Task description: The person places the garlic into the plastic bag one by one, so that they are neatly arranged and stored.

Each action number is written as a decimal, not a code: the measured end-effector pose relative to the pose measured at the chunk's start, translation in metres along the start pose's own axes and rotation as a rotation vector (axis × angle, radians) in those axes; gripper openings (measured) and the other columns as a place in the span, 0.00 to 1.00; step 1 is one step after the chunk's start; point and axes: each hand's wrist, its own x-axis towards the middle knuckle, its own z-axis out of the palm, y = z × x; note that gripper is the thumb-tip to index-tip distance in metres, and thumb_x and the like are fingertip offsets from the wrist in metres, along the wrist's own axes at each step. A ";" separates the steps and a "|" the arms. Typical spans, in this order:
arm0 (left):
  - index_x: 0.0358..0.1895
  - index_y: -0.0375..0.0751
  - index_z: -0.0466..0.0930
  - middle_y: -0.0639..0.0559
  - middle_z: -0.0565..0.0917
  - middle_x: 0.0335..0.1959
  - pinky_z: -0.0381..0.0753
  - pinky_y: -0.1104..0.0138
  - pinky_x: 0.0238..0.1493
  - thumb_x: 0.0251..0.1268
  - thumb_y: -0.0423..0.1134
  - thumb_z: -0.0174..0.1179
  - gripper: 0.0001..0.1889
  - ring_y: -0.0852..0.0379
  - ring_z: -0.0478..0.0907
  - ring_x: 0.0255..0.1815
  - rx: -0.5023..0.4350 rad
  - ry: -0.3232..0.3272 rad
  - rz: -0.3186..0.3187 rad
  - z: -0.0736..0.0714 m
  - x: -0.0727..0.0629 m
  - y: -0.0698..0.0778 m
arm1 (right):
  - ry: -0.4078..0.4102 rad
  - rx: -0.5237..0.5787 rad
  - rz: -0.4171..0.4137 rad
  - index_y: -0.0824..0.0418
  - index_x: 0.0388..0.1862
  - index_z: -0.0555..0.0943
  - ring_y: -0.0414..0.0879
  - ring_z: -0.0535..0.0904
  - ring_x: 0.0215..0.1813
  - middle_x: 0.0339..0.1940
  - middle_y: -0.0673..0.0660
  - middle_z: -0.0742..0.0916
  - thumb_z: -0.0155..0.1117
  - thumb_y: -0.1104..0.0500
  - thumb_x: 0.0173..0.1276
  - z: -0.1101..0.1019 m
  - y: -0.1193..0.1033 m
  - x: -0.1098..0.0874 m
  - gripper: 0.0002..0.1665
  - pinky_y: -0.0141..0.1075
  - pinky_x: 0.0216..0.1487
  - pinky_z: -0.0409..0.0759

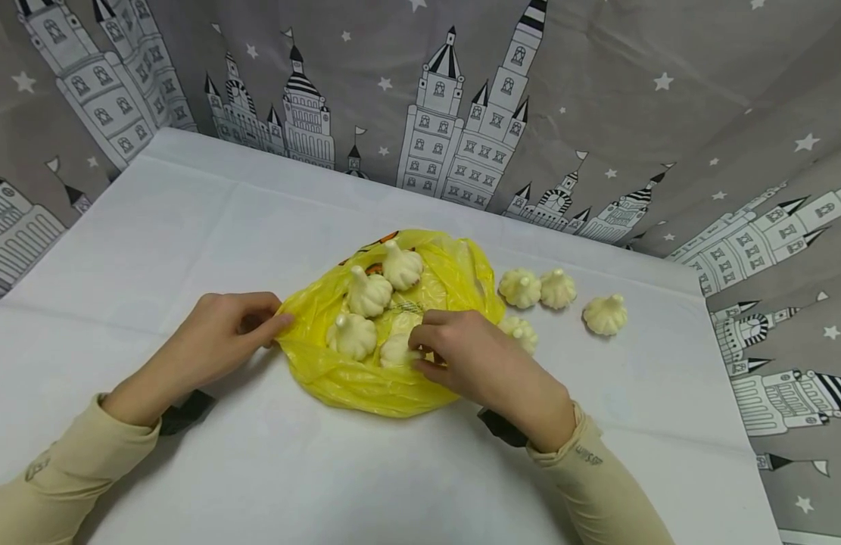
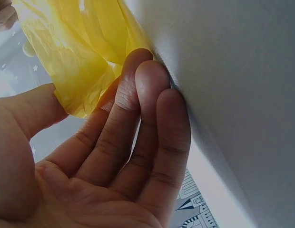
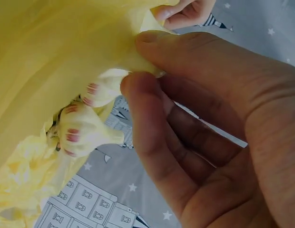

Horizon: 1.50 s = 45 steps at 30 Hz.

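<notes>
A yellow plastic bag [image 1: 386, 395] lies spread open on the table, with dark and orange print near its far rim. My left hand [image 1: 219, 333] pinches the bag's left edge between thumb and forefinger; in the left wrist view the other fingers [image 2: 172, 118] extend beside it. Inside the bag sit pale garlic bulbs, among them one garlic bulb [image 1: 402, 266] at the back and another [image 1: 353, 337] at the left. My right hand [image 1: 471, 356] reaches over the bag's right side and pinches a garlic bulb [image 1: 396, 351] at its stem end. Pink streaks mark a bulb [image 3: 78, 130] in the right wrist view.
Right of the bag, several more bulbs rest on the white-covered table [image 1: 420, 484]: a near one [image 1: 518, 333] partly behind my right hand, two touching [image 1: 520, 288], and one farther right [image 1: 605, 315]. A grey castle-print curtain [image 1: 597, 98] borders the table.
</notes>
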 end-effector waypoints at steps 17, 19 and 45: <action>0.38 0.46 0.86 0.61 0.85 0.25 0.75 0.68 0.32 0.78 0.43 0.64 0.09 0.62 0.78 0.26 -0.004 -0.007 -0.007 -0.001 0.001 0.000 | -0.002 0.054 -0.002 0.60 0.44 0.86 0.41 0.81 0.34 0.36 0.51 0.86 0.79 0.60 0.67 0.009 -0.009 0.005 0.11 0.30 0.38 0.80; 0.37 0.46 0.86 0.61 0.84 0.25 0.75 0.68 0.31 0.78 0.44 0.63 0.09 0.62 0.77 0.26 -0.005 -0.007 -0.008 -0.001 0.001 0.000 | -0.005 0.036 0.013 0.60 0.46 0.86 0.41 0.82 0.35 0.36 0.51 0.87 0.81 0.58 0.65 0.008 -0.008 0.005 0.14 0.30 0.39 0.81; 0.37 0.47 0.86 0.61 0.84 0.25 0.75 0.67 0.33 0.78 0.44 0.63 0.09 0.62 0.77 0.27 0.000 -0.016 -0.015 -0.002 0.000 0.000 | 0.097 -0.019 0.047 0.60 0.48 0.88 0.43 0.84 0.36 0.39 0.52 0.88 0.77 0.54 0.69 0.002 0.006 -0.007 0.14 0.34 0.41 0.82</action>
